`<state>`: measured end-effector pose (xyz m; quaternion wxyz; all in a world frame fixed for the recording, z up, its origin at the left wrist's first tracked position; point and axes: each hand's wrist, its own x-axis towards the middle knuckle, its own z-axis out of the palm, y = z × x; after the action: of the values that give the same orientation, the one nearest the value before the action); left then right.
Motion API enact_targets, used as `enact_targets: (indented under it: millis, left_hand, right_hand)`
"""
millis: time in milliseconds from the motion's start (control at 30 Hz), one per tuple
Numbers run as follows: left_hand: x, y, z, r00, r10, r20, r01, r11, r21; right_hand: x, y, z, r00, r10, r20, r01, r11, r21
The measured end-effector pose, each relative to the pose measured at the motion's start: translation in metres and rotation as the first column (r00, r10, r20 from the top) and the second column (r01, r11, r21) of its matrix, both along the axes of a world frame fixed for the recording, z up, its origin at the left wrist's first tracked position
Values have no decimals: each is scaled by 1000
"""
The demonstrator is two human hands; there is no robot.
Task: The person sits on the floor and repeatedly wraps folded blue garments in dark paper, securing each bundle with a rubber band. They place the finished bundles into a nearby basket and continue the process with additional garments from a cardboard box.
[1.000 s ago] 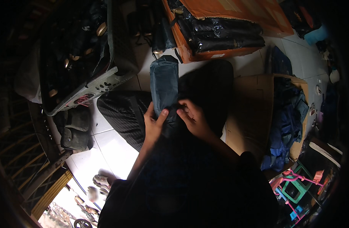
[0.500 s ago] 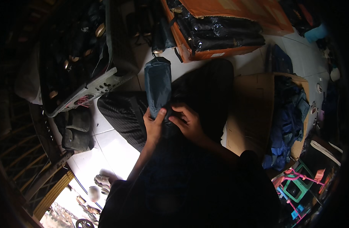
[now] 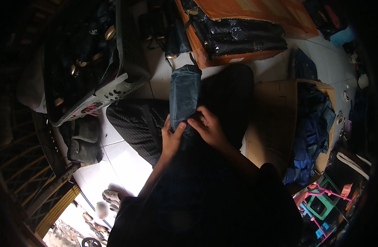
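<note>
A long blue-grey fabric pouch (image 3: 184, 90) with a thin dark cord at its far end lies over my lap, pointing away from me. Its near end is between my two hands. My left hand (image 3: 172, 136) grips the left near corner, with the thumb on top of the cloth. On the other near corner, my right hand (image 3: 206, 125) pinches the fabric between thumb and fingers. Whatever fills the pouch is hidden inside it.
A grey plastic basket (image 3: 110, 88) of dark items with gold-coloured ends stands at left. Ahead is an orange carton (image 3: 222, 60) holding black plastic-wrapped packs. At right, a cardboard box (image 3: 271, 119) holds crumpled blue fabric (image 3: 308, 136). Dark pouches (image 3: 84, 140) lie beside the basket.
The pouch has shifted right and tilted slightly to the right at its far end. Both hands have moved right with it, and my right hand now presses on its near corner.
</note>
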<state>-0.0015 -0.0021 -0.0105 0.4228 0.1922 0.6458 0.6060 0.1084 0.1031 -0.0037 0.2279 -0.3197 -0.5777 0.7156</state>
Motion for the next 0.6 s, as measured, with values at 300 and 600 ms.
enact_targets:
  millis: [300,600]
  left_hand:
    - [-24,8,14,997,-38,70,35,999,40]
    - [1,-7,-20,989,61,133,-57,998,-30]
  right_hand:
    - [-1,12,-1,983,159,91,-163,986,41]
    - [9,-20,-27,981,142,130,-133,988,-75]
